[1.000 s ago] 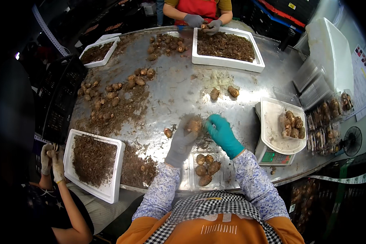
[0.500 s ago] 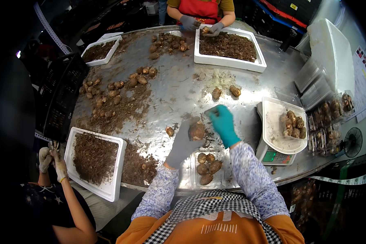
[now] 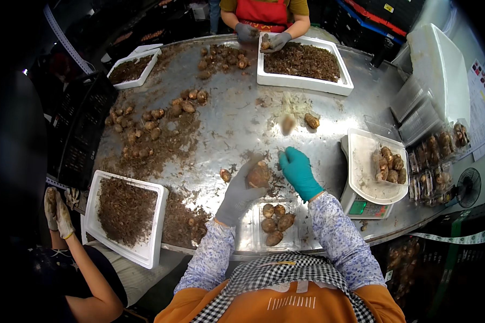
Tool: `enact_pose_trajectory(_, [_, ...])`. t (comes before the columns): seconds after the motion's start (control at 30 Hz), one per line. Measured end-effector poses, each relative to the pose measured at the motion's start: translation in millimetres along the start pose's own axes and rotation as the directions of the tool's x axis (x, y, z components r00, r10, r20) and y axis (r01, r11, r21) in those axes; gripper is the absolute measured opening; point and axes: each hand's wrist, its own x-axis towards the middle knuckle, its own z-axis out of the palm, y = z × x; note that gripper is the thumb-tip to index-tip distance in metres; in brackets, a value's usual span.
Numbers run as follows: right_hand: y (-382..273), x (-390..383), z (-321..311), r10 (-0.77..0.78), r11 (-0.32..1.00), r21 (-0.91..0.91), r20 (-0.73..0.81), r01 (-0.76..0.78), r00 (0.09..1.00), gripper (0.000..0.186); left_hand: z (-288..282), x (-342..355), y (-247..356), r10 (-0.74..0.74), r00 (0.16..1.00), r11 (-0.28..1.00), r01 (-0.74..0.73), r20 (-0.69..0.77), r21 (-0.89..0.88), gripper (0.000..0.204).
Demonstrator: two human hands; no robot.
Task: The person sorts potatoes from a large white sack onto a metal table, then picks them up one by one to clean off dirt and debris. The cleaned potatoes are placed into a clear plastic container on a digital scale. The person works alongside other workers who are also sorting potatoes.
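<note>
My left hand (image 3: 242, 191), in a grey glove, grips a brown knobbly tuber, like taro (image 3: 257, 175), above the table's middle front. Just right of it is my right hand (image 3: 299, 172) in a teal glove, fingers curled; whether they hold anything I cannot make out. Below both, a clear plastic container (image 3: 293, 242) holds several tubers (image 3: 274, 238). A single tuber (image 3: 225, 175) lies left of my left hand; two more (image 3: 311, 120) lie farther up, one of them blurred.
Steel table (image 3: 221, 124) with soil and tuber piles (image 3: 145, 151). Foam trays of debris (image 3: 159, 215), (image 3: 345, 86); black crate (image 3: 75, 134); scale (image 3: 369, 207) holding a pack; stacked clear packs (image 3: 431, 177); small fan (image 3: 468, 187). Co-workers' gloved hands at left (image 3: 62, 215) and across (image 3: 275, 43).
My right hand swung up, then came back down slightly. My left hand still holds the tuber. The left co-worker's hands have shifted; the far co-worker's hands and tuber moved slightly.
</note>
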Motion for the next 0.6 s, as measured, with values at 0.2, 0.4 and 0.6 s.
enact_pose_trajectory(0.2, [-32,-12,-11,0.093,0.834,0.502,0.281,-0.229,0.955,0.042,2,5,-1,0.101,0.993,0.981,-0.087,-0.069,0.175,0.086])
enact_pose_trajectory(0.4, [-31,-15,-6,0.026,0.661,0.696,0.351,-0.279,0.936,0.040,11,2,-3,0.207,0.971,0.948,-0.169,-0.119,0.269,0.077])
enact_pose_trajectory(0.6, [-32,-15,-6,-0.210,0.809,0.586,0.207,0.051,0.955,0.032,-8,-3,-16,0.107,0.987,0.994,-0.106,-0.119,0.018,0.073])
